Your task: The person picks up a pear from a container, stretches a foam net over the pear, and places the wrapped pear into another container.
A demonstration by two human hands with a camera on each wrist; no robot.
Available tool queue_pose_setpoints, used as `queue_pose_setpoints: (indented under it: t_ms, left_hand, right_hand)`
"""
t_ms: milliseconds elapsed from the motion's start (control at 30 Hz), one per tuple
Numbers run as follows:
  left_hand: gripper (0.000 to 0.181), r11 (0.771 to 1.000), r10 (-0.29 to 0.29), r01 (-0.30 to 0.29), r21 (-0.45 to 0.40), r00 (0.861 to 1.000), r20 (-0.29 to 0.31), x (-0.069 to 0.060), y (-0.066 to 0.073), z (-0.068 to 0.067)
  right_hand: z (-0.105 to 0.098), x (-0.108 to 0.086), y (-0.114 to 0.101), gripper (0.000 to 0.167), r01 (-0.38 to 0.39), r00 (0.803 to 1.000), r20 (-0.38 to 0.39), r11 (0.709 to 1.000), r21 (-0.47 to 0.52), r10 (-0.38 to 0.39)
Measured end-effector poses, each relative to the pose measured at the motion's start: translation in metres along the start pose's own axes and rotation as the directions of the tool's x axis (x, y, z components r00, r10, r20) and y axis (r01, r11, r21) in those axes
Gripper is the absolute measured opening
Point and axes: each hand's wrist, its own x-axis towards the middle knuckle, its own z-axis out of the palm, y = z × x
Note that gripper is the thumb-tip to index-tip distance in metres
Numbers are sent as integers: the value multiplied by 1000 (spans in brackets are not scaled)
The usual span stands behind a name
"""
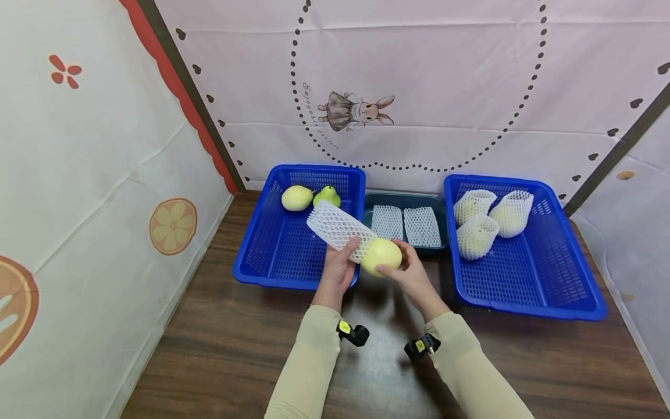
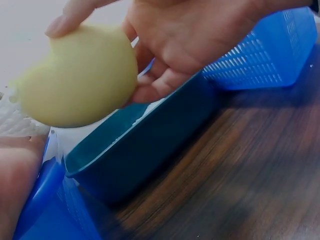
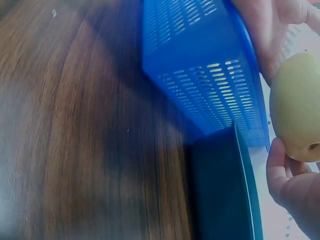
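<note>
My left hand (image 1: 339,269) holds a white foam net sleeve (image 1: 335,224), its thumb lying over the mesh. Against the sleeve's right end is a pale yellow pear (image 1: 381,257), gripped by my right hand (image 1: 413,273) from its right side. In the left wrist view the pear (image 2: 80,80) has its narrow stem end towards the sleeve and the left hand (image 2: 20,175). The right wrist view shows the right fingers on the pear (image 3: 300,107) near its blunt end. How far the stem end sits inside the mesh is hard to tell.
A blue basket (image 1: 262,273) on the left holds a yellow pear (image 1: 297,198) and a green pear (image 1: 327,196). Between the baskets, a dark green tray (image 1: 442,227) contains flat foam sleeves (image 1: 421,227). The right blue basket (image 1: 570,262) has three sleeved pears (image 1: 477,236). Patterned cloth walls surround the wooden table (image 1: 209,343).
</note>
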Motion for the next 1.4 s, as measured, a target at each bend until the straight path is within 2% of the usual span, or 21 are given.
queue_pose_setpoints:
  t_ms: [133,233,333,433,533,600,667,800,833,967,1067,1167,1300,1400]
  left_hand:
    - [78,997,48,-52,54,997,67,0,-5,-3]
    - [77,992,84,-96,81,987,139,0,-9,-5]
    - [80,985,63,-87,148,985,158,-2,-7,-3]
    - [85,964,2,-38,264,991,136,-4,-1,4]
    - [86,929,-56,-3,370,987,148,-5,3,8]
    - [88,902,-75,-6,431,982,172,-6,6,11]
    - [91,865,-86,-25,501,977,197,-10,11,15]
    - [96,777,-98,-80,624,964,245,-16,19,24]
    - [97,763,-97,-93,640,962,255,-17,20,26]
    - [97,747,-92,-114,655,958,271,-18,20,29]
    - [97,741,-98,-92,665,965,242,-18,18,29]
    - [96,730,-93,-83,678,971,220,-14,9,22]
    - [96,733,-68,-110,671,970,234,-10,-1,12]
    - [97,739,-81,-98,666,969,234,-10,2,14]
  right_hand:
    - [0,0,-1,67,-24,1000,3,995,99,24]
    - [0,0,-3,65,-44,999,24,985,166,41]
    - [-2,0,-6,63,-65,996,83,965,252,45]
    - [-4,-1,-8,59,-100,983,182,916,388,31]
    - [-5,0,-10,53,-161,965,263,838,522,22]
    - [-5,1,-11,51,-208,956,290,804,558,46]
    - [-4,3,-12,54,-246,949,301,811,530,91]
    - [0,7,-13,64,-325,929,307,855,404,209]
    - [1,7,-13,64,-342,925,299,858,382,236]
    - [3,7,-13,57,-378,921,255,838,393,295]
    - [2,6,-13,48,-371,926,235,816,443,294]
    - [0,5,-14,45,-359,932,229,795,488,280]
    - [-2,5,-18,49,-359,933,233,771,526,275]
    - [-3,3,-21,47,-362,931,247,747,557,268]
